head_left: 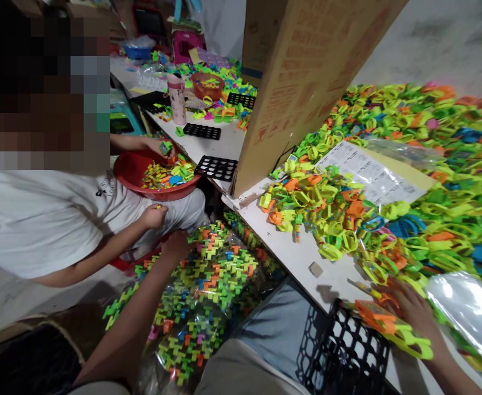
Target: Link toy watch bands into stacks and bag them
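My left hand (178, 245) reaches down at the far edge of a clear plastic bag (218, 285) filled with rows of small green, yellow, orange and blue plastic pieces. Its fingers are dark and mostly hidden. My right hand (409, 310) is at the near edge of a big pile of toy watches (340, 225), its fingers bent around an orange and yellow-green toy watch (389, 321). A thin tube with small coloured pellets (364, 288) pokes out by those fingertips. Just left of that hand, a black perforated tray (348, 351) overhangs the table edge.
A tall cardboard sheet (294, 93) stands across the white table (284, 241). Printed label sheets (368, 173) lie on the pile, and clear plastic bags (471, 315) at right. On the left, a co-worker (51, 219) holds a red basin (154, 189) on the lap. A bottle (177, 99) stands beyond.
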A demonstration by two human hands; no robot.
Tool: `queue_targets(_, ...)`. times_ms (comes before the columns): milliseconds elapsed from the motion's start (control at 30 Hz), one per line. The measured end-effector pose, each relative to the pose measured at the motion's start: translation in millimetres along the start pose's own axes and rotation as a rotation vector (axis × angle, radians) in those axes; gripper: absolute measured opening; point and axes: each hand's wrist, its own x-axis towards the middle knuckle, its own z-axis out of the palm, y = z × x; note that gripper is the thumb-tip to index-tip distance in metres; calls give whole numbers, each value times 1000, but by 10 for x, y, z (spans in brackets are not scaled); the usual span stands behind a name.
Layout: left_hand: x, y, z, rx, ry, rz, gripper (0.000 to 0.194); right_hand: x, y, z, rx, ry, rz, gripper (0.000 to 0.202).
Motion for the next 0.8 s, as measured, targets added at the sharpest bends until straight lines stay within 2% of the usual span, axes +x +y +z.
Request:
queue_targets(67,96,141,188,-18,46,0,40,-6,-19,-4,20,-1,-17,28)
queue_targets(133,94,171,352,-37,78,18,34,-14,-47,0,28,23,-12,29)
queue_targets(300,-15,23,587,-144,170,94,18,-25,-79,13,-17,29,3,37)
queue_targets(367,-20,-22,636,-186,204,108,17,-27,-70,10,-28,14,5,38)
queue_targets(500,-3,-66,699,-236,301,78,31,-12,-68,1,-22,5,-7,38)
queue_targets(567,-7,-87,710,-239,335,74,32,-2,-87,-5,-20,7,-13,38)
queue_targets(700,-25,-117,698,-223,321,112,18,1,-149,-42,-16,9,24,36)
queue_targets(800,-8,-98,690,-229,292,125,18,-11,-193,-85,-3,8,40,37)
